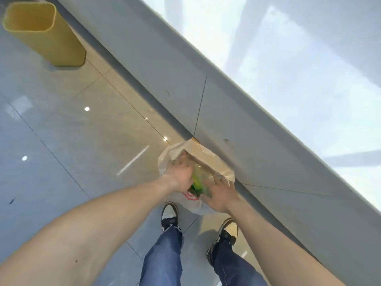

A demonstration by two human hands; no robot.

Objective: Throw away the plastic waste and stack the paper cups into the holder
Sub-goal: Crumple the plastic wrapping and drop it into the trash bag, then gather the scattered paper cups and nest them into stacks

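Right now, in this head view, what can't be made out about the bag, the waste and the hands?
- Plastic waste: crumpled and blurred; individual items can't be told apart.
- White bag: its depth and its lower contents are hidden by the waste and both hands.
- Left hand fingertips: buried in the waste.
- Right hand: grip unclear.
- Paper cups and holder: not in view.

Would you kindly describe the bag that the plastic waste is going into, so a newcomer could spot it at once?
Follow the grey wall base down to the floor in front of the shoes. The white plastic bag stands there open, both hands at its mouth; unlike the yellow bin farther off, it is soft and crumpled.
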